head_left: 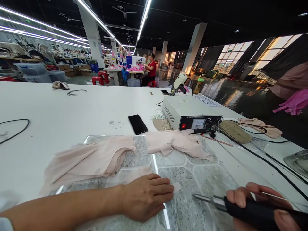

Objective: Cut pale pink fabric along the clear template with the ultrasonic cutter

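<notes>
My left hand (146, 196) lies flat, fingers stretched out, pressing a small piece of pale pink fabric (176, 186) onto the grey glass work plate (211, 179). My right hand (260, 205) is wrapped round a black-handled tool (243, 208) whose metal tip (202, 198) points left toward the fabric piece. Two heaps of pale pink fabric lie on the plate: one at the left (89, 160), one in the middle (178, 142).
A white control box (190, 114) with a dial and red switch stands behind the plate, cables (264, 160) running right. A black phone (137, 124), thin rings (117, 125) and a handheld cutter (179, 83) lie on the white table (60, 112). A seated person (151, 69) works far off.
</notes>
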Motion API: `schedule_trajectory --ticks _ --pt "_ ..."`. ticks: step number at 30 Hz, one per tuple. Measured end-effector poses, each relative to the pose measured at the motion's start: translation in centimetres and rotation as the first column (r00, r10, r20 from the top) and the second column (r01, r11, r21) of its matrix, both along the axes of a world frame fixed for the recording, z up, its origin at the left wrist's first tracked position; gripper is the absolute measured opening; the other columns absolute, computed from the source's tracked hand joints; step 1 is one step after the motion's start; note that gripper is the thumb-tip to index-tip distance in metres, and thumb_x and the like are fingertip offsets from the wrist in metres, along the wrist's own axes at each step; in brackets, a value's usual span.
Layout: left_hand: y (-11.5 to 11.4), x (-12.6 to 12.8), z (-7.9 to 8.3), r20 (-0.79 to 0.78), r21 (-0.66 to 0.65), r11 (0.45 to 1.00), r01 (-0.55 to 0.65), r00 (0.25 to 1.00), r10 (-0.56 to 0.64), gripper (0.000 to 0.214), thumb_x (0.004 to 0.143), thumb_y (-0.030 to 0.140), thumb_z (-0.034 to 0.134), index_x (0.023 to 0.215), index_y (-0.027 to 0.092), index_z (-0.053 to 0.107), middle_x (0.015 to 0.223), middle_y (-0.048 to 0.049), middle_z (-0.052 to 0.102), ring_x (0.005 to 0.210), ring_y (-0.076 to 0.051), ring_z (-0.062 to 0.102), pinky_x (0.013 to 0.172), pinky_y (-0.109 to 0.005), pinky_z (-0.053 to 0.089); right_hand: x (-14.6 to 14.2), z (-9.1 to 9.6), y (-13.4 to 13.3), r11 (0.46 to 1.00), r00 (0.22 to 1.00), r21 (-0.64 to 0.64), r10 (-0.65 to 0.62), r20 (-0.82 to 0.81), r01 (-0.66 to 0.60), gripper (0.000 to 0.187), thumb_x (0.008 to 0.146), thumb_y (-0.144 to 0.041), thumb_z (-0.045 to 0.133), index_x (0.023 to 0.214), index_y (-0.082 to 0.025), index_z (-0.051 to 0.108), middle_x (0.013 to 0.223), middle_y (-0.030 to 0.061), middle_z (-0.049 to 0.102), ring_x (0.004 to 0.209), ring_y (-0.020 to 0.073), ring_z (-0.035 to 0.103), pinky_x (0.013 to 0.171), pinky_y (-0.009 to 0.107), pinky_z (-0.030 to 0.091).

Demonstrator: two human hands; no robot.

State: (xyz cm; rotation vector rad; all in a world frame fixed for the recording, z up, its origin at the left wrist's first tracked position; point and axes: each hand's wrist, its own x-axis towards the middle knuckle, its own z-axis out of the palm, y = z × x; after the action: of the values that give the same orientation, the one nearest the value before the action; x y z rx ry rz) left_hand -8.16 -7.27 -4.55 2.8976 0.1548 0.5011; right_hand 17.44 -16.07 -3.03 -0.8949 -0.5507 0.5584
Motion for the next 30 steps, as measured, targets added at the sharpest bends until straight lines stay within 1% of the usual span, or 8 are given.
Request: schedule_trajectory --ticks 2,3,5,8,15,22,30 --pt "0.0 0.0 -0.1 0.008 -0.008 1.000 -0.005 1.000 0.006 0.034 0.097 0.023 0.046 0.128 0.009 0.053 0.131 -0.0111 0.060 0.126 -0.025 0.051 0.103 -0.037 0.040 -1.1 1.1 0.8 0.993 0.993 0.004 0.115 0.006 -0.115 0.016 0.074 -0.036 0.061 0.084 -0.024 0.061 0.074 -0.0009 0.051 0.053 0.0130 0.049 0.050 0.033 0.047" --pt "0.0 0.0 -0.2 0.012 -0.013 1.000 -0.006 1.000 0.006 0.034 0.097 0.023 0.046 0.128 0.010 0.053 0.131 -0.0113 0.060 0.126 -0.026 0.051 0.103 -0.037 0.040 -1.5 1.5 1.2 0.987 0.987 0.019 0.160 0.019 -0.161 0.016 0.072 -0.037 0.064 0.080 -0.023 0.060 0.070 -0.0014 0.050 0.051 0.0129 0.049 0.048 0.032 0.046" --pt "0.0 -0.1 -0.2 0.019 -0.021 1.000 -0.004 1.000 0.004 0.034 0.097 0.023 0.047 0.127 0.010 0.053 0.130 -0.0113 0.060 0.126 -0.026 0.050 0.103 -0.037 0.040 -2.1 1.9 1.9 0.980 0.981 0.048 0.190 0.034 -0.192 0.016 0.070 -0.036 0.066 0.078 -0.023 0.060 0.068 -0.0014 0.051 0.049 0.0126 0.049 0.046 0.031 0.045" --pt "0.1 0.0 -0.2 0.013 -0.019 1.000 0.004 1.000 -0.003 0.034 0.097 0.023 0.048 0.127 0.009 0.054 0.130 -0.0109 0.060 0.126 -0.025 0.050 0.104 -0.035 0.039 -2.7 2.0 2.6 0.980 0.982 0.072 0.181 0.055 -0.185 0.014 0.071 -0.034 0.065 0.078 -0.022 0.061 0.070 -0.0011 0.053 0.048 0.0119 0.049 0.045 0.030 0.044" --pt "0.2 0.0 -0.2 0.003 -0.006 1.000 0.011 1.000 -0.011 0.034 0.096 0.023 0.048 0.126 0.007 0.055 0.130 -0.0121 0.060 0.125 -0.026 0.050 0.102 -0.036 0.040 -3.3 2.3 2.8 0.980 0.976 0.067 0.176 0.129 -0.185 0.013 0.072 -0.033 0.063 0.076 -0.021 0.060 0.068 -0.0013 0.051 0.046 0.0115 0.050 0.044 0.030 0.044" --pt "0.1 -0.1 -0.3 0.011 -0.019 1.000 0.003 1.000 -0.003 0.034 0.096 0.023 0.049 0.127 0.008 0.054 0.131 -0.0116 0.059 0.126 -0.026 0.050 0.102 -0.036 0.040 -3.4 2.3 3.1 0.980 0.977 0.073 0.175 0.126 -0.185 0.012 0.071 -0.031 0.062 0.074 -0.020 0.060 0.067 -0.0015 0.051 0.046 0.0110 0.050 0.044 0.029 0.044" --pt "0.1 0.0 -0.3 0.019 -0.036 0.999 -0.004 1.000 0.005 0.035 0.097 0.024 0.047 0.128 0.009 0.054 0.130 -0.0137 0.060 0.127 -0.026 0.050 0.103 -0.037 0.041 -3.3 2.3 3.1 0.979 0.970 0.078 0.171 0.170 -0.186 0.013 0.074 -0.033 0.062 0.076 -0.020 0.059 0.067 -0.0015 0.051 0.046 0.0110 0.050 0.045 0.030 0.045"
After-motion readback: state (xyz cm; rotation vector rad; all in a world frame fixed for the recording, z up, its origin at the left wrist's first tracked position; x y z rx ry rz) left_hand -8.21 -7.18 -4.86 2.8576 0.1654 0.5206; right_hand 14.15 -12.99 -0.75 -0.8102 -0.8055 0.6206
